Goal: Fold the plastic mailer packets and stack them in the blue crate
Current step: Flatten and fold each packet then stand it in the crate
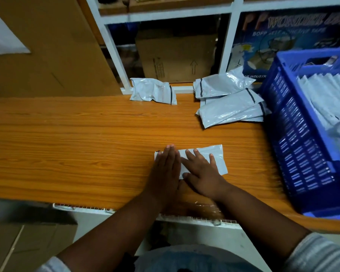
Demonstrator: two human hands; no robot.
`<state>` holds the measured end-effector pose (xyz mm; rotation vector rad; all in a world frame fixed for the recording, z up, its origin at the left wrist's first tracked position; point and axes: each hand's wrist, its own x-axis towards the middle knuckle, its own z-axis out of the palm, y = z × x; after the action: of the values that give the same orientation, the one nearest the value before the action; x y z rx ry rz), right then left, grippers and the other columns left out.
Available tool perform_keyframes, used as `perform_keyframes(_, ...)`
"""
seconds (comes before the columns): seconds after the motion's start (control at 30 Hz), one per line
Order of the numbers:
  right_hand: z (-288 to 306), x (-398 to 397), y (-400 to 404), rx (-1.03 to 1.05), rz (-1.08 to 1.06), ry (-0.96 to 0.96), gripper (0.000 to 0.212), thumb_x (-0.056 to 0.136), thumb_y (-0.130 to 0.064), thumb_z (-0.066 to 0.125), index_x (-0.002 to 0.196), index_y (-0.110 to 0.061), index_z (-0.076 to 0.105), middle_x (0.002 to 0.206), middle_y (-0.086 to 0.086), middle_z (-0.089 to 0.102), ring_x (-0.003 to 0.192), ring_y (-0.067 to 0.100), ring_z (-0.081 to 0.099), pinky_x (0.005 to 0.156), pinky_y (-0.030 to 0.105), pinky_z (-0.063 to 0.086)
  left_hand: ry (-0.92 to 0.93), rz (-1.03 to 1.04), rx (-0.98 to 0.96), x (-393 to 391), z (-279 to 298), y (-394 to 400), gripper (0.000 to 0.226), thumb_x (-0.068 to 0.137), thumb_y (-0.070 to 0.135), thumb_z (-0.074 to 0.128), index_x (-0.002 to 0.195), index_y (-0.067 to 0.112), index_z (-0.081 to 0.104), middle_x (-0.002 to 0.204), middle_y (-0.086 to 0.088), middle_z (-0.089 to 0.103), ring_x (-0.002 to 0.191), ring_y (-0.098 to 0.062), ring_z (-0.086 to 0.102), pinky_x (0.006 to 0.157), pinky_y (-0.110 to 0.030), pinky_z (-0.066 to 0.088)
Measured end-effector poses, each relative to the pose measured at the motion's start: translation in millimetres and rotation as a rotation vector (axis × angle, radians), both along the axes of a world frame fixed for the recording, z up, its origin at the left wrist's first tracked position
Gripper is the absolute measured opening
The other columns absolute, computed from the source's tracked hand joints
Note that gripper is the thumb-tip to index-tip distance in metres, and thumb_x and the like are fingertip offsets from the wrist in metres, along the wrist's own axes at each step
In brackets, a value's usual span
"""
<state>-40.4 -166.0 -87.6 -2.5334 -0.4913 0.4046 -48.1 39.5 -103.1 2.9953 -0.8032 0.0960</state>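
Near the counter's (67, 134) front edge, both hands, left (165, 169) and right (201, 173), press flat-fingered on a mailer packet (216, 156); probably light, limp, slippery; best pinched at its edges.

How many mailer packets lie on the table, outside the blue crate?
5, perhaps more hidden: one packet under both hands, one lone packet by the shelf, about three in the pile beside the crate.

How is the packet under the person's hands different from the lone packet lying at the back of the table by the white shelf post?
The packet under the hands lies flat and smooth, pressed down by the left hand and right hand; the lone packet is puffy, crumpled and untouched. The lone packet shows a dark stripe near one end; the pressed one shows none. The pressed packet sits near the table's front edge, the other at the back. Both are pale grey plastic.
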Motion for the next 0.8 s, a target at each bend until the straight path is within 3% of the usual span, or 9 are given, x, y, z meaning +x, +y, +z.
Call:
perform_keyframes(0.07, 7, 1, -18, 0.227, -0.083, 0.079, 0.059, 0.109, -0.030, 0.053, 0.166, -0.034, 0.035, 0.179, -0.002, 0.012, 0.164, 0.012, -0.005, 0.131, 0.056, -0.009, 0.038, -0.091, -0.040, -4, 1, -14, 0.085, 0.093, 0.040, 0.045, 0.163, -0.005, 0.031, 0.172, -0.029, 0.023, 0.161, -0.046, 0.019, 0.125, -0.066, 0.026)
perform_keyframes(0.1, 6, -1, -27, 0.199, -0.079, 0.024, 0.058, 0.110, -0.028, 0.052, 0.166, -0.030, 0.036, 0.179, 0.001, 0.014, 0.165, 0.016, -0.002, 0.132, 0.057, -0.002, 0.068, -0.090, -0.027, -8, 0, -19, 0.087, 0.091, 0.043, 0.043, 0.165, -0.001, 0.030, 0.173, -0.028, 0.021, 0.162, -0.045, 0.017, 0.125, -0.066, 0.026)
perform_keyframes(0.17, -3, -12, -42, -0.145, 0.019, -0.220, 0.061, 0.111, -0.044, 0.041, 0.168, -0.030, 0.027, 0.179, 0.003, 0.012, 0.166, 0.028, 0.001, 0.129, 0.065, 0.009, 0.092, -0.057, 0.021, -13, -3, -22, 0.091, 0.091, 0.050, 0.040, 0.169, 0.006, 0.022, 0.176, -0.024, 0.014, 0.164, -0.043, 0.009, 0.127, -0.066, 0.019)
perform_keyframes(0.23, -8, -24, -50, -0.353, 0.039, -0.265, 0.067, 0.110, -0.061, 0.025, 0.171, -0.037, 0.010, 0.180, 0.003, 0.003, 0.165, 0.034, -0.002, 0.129, 0.066, 0.008, 0.079, -0.051, 0.042, -14, -3, -22, 0.091, 0.092, 0.052, 0.040, 0.171, 0.011, 0.018, 0.177, -0.021, 0.009, 0.165, -0.041, 0.005, 0.129, -0.065, 0.012)
perform_keyframes(0.33, -12, -26, -50, -0.351, 0.019, -0.222, 0.072, 0.107, -0.069, 0.019, 0.170, -0.041, -0.001, 0.180, 0.003, -0.007, 0.165, 0.034, -0.010, 0.131, 0.061, 0.005, 0.054, -0.053, 0.045, -12, -3, -22, 0.091, 0.092, 0.054, 0.041, 0.170, 0.012, 0.020, 0.177, -0.022, 0.011, 0.164, -0.042, 0.007, 0.130, -0.065, 0.011)
perform_keyframes(0.43, 1, -19, -45, -0.388, 0.008, -0.139, 0.070, 0.106, -0.071, 0.014, 0.169, -0.045, -0.005, 0.179, -0.001, -0.012, 0.165, 0.030, -0.013, 0.131, 0.059, 0.005, 0.098, -0.060, 0.045, -8, -1, -20, 0.090, 0.091, 0.054, 0.041, 0.168, 0.010, 0.026, 0.174, -0.024, 0.021, 0.162, -0.044, 0.019, 0.127, -0.067, 0.023)
perform_keyframes(0.6, 21, -6, -19, -0.317, -0.007, -0.188, 0.073, 0.104, -0.054, 0.023, 0.169, -0.020, 0.024, 0.176, 0.008, 0.023, 0.164, 0.031, 0.014, 0.129, 0.060, 0.017, 0.043, -0.079, -0.067, 5, 4, -22, 0.068, 0.097, 0.035, 0.045, 0.151, -0.006, 0.052, 0.158, -0.030, 0.048, 0.148, -0.046, 0.047, 0.119, -0.061, 0.042)
perform_keyframes(0.7, 4, -4, -4, -0.302, 0.092, -0.179, 0.075, 0.101, -0.048, 0.025, 0.169, -0.015, 0.024, 0.177, 0.010, 0.017, 0.165, 0.031, 0.011, 0.128, 0.061, 0.020, 0.025, -0.013, -0.071, 6, -4, -19, 0.065, 0.103, 0.033, 0.041, 0.157, -0.004, 0.045, 0.166, -0.026, 0.039, 0.155, -0.041, 0.038, 0.126, -0.058, 0.032)
perform_keyframes(0.8, -7, -5, -19, -0.337, 0.051, -0.211, 0.073, 0.108, -0.059, 0.022, 0.170, -0.020, 0.021, 0.179, 0.005, 0.015, 0.165, 0.028, 0.008, 0.130, 0.058, 0.014, 0.007, -0.002, -0.066, 1, -10, 0, 0.068, 0.107, 0.039, 0.038, 0.164, 0.003, 0.034, 0.173, -0.019, 0.028, 0.161, -0.037, 0.026, 0.127, -0.060, 0.026)
